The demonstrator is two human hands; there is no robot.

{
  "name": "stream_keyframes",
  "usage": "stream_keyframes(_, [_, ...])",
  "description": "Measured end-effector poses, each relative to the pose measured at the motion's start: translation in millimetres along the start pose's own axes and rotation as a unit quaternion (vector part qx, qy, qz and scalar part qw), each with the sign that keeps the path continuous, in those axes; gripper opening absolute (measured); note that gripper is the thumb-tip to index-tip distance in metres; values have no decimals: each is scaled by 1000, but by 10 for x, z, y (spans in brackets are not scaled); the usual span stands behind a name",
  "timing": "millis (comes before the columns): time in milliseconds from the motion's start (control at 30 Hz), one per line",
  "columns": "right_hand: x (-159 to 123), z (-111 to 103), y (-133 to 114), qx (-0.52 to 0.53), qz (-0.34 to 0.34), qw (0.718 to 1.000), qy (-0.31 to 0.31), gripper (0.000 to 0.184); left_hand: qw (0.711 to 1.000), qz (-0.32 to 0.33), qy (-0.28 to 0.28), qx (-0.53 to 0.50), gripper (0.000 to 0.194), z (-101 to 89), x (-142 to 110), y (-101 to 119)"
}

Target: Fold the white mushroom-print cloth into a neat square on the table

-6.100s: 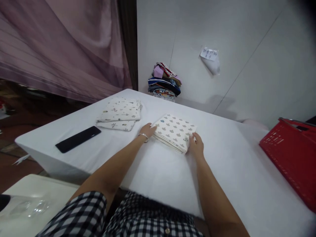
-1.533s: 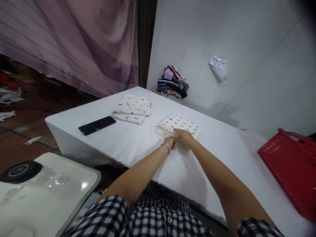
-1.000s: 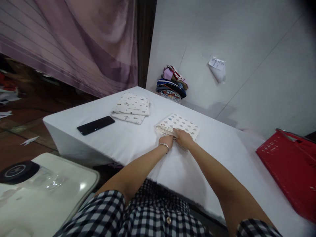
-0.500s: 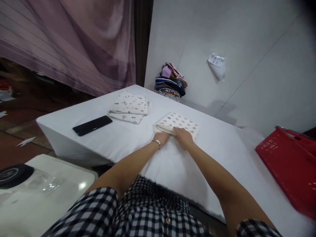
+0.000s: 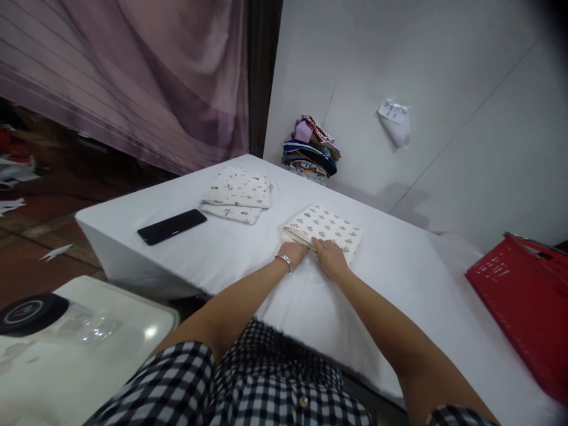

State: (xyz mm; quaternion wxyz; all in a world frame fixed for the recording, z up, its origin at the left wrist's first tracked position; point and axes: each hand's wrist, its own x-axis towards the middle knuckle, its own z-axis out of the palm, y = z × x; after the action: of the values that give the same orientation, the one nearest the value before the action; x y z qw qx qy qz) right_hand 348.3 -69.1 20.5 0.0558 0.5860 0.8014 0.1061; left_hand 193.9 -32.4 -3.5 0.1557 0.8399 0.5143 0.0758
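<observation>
A folded white cloth with small grey cloud-like prints (image 5: 328, 223) lies on the white-covered table (image 5: 239, 266) in front of me. My left hand (image 5: 293, 253), with a silver bracelet at the wrist, is at its near edge, fingers tucked against the layers and partly hidden. My right hand (image 5: 329, 255) grips the same near edge, thumb pointing toward the left hand. To the left lies a second folded white cloth with a sparse plant print (image 5: 237, 192); neither hand touches it.
A black phone (image 5: 172, 226) rests on the table's left part. A red plastic basket (image 5: 519, 302) stands at the right. Folded clothes (image 5: 310, 151) are piled against the wall. A pale surface (image 5: 133, 361) at lower left holds a dark round object (image 5: 31, 313). A pinkish curtain (image 5: 177, 77) hangs behind.
Both hands stay at the cloth's near edge with barely any movement. The whole view has shifted slightly, so everything appears a little further right.
</observation>
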Motion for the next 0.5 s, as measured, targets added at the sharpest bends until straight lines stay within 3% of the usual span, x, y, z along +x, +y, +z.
stream_keyframes(333, [-28, 106, -37, -5, -5, 1000, 29, 50, 997, -52, 53, -38, 31, -9, -49, -67])
stream_keyframes(500, [-14, 104, -41, -9, -2, 1000, 22, 52, 982, -142, 105, -71, 31, -85, -11, -223])
